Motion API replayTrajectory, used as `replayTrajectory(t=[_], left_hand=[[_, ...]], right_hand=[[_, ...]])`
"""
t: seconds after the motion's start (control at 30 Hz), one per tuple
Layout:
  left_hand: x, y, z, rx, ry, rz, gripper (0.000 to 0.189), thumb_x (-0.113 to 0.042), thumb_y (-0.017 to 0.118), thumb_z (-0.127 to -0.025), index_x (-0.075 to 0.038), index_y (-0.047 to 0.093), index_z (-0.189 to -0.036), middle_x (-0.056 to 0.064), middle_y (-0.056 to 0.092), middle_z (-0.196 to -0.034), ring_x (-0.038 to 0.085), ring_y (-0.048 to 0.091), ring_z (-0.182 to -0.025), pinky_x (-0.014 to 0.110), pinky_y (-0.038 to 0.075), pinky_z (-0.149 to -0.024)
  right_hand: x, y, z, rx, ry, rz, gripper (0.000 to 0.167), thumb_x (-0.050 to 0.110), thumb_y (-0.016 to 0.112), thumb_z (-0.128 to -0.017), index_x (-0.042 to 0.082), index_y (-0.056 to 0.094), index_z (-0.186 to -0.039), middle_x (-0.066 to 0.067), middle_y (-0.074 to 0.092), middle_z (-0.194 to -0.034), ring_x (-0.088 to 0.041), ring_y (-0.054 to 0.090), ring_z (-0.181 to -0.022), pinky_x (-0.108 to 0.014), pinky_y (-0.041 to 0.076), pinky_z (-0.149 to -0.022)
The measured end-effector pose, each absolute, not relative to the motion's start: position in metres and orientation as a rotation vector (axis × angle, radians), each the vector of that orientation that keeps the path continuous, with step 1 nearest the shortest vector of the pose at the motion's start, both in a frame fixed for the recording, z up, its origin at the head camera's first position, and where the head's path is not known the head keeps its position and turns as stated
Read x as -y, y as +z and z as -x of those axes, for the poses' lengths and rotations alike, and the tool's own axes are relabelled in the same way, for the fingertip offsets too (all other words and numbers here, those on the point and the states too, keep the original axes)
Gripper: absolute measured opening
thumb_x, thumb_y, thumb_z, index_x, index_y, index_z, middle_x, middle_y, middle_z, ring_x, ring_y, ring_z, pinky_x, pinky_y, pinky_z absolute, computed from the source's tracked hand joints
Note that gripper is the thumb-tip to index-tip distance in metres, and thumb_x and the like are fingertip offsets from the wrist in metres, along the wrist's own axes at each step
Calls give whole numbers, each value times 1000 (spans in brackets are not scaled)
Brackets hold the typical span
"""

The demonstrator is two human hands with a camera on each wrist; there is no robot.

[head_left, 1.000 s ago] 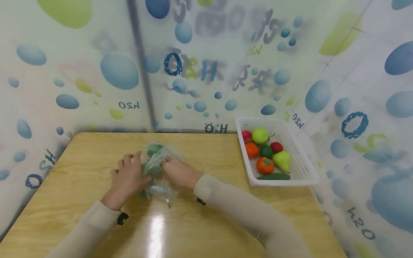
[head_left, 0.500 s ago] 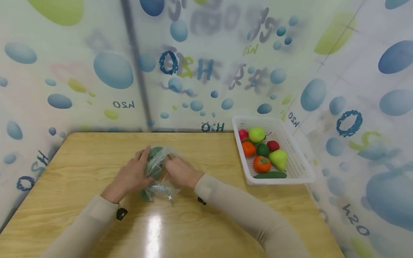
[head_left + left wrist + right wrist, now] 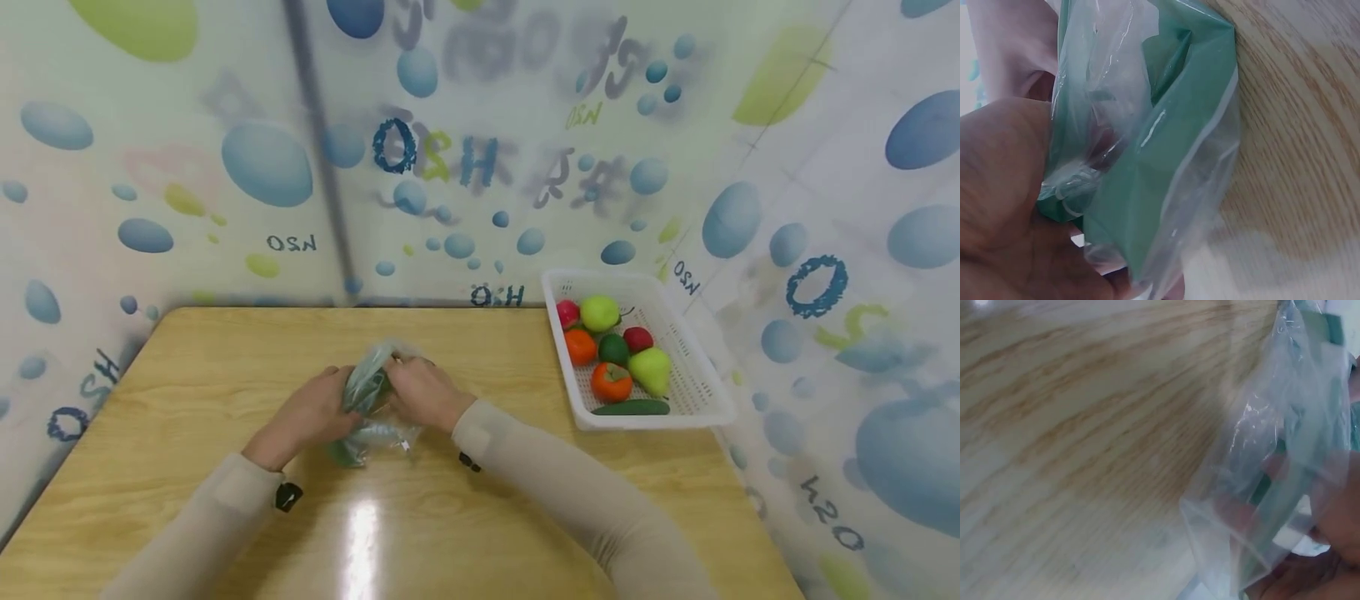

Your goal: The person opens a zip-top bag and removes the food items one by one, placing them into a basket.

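Note:
A crumpled plastic bag (image 3: 367, 379), part clear and part green, is between my two hands, left of centre over the table. My left hand (image 3: 315, 408) grips its left side, the thumb lying toward me. From the right, my right hand (image 3: 423, 392) holds the upper edge with curled fingers. Close up in the left wrist view, the green plastic (image 3: 1160, 162) shows folded layers with clear film along its border. In the right wrist view, clear film (image 3: 1260, 425) lies over some of the right fingers, which show through it.
A white perforated basket (image 3: 693, 375) stands at the back right of the wooden table (image 3: 480, 517). Inside are an orange persimmon (image 3: 611, 382), a green pear (image 3: 648, 371), a cucumber (image 3: 632, 407) and several other fruits. A patterned wall (image 3: 465, 208) rises behind the table.
My left fingers, earlier spread beside the bag, have come in around its left side. The bag's upper part has narrowed and folded between the hands. The basket stays put.

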State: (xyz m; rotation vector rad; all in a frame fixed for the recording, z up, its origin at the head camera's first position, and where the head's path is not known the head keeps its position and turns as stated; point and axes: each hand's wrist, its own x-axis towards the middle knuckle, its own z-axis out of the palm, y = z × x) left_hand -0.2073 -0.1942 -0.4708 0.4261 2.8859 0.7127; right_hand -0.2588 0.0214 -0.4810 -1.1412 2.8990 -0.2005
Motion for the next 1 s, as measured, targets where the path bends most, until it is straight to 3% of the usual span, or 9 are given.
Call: replayTrajectory(t=[0.13,0.23,0.37,0.53,0.63,0.8,0.93,1.0], left_hand=[[196,-467,207,-2881,691,-446,77,-18,85,-94,16,57,-157,32,71,-129,37,73,-103,63,66,-92],[196,-466,207,-2862,691,-456,66,-17,84,-95,13,64,-150,27,71,-119,32,70,-94,55,65,-84],[195,-466,207,-2835,702,-446,59,-17,83,-97,12,67,-146,23,69,-114,28,66,-89,49,62,-78],[196,-465,208,-2857,687,-390,69,-19,82,-100,14,60,-157,32,70,-127,34,71,-99,59,65,-88],[198,-465,206,-2875,678,-353,71,-20,81,-101,14,58,-159,35,69,-131,37,72,-102,63,64,-92],[201,-467,202,-2906,675,-298,72,-22,82,-102,15,56,-158,38,67,-130,42,72,-101,64,64,-87],[202,-468,200,-2952,694,-240,73,-23,81,-103,14,54,-160,43,65,-135,52,72,-106,69,65,-85],[202,-468,200,-2966,697,-211,74,-25,79,-105,12,52,-163,45,63,-140,58,71,-112,72,64,-86]], right_hand=[[-18,-481,258,-2923,-116,1118,57,47,76,-114,2,70,-148,-8,86,-112,-18,84,-97,-33,71,-85],[-15,-481,257,-2921,-83,1099,67,56,77,-111,3,70,-150,-6,84,-115,-18,84,-96,-34,71,-86],[-14,-482,256,-2899,-86,1056,70,56,79,-110,4,68,-155,-6,81,-124,-17,82,-98,-33,70,-87],[-17,-476,256,-2873,-194,1017,62,51,84,-107,5,73,-146,-4,82,-113,-13,78,-90,-30,68,-79],[-21,-470,254,-2851,-236,1052,60,48,86,-105,5,74,-144,-4,83,-114,-13,77,-94,-29,67,-84],[-30,-462,249,-2795,-289,1153,72,43,87,-105,4,65,-161,-12,82,-138,-15,80,-109,-23,65,-90],[-42,-449,242,-2740,-386,1236,77,38,87,-105,10,58,-171,-20,69,-161,-21,80,-123,-22,66,-95],[-49,-441,239,-2708,-432,1277,78,37,88,-105,13,57,-172,-20,64,-165,-23,78,-127,-23,66,-98]])
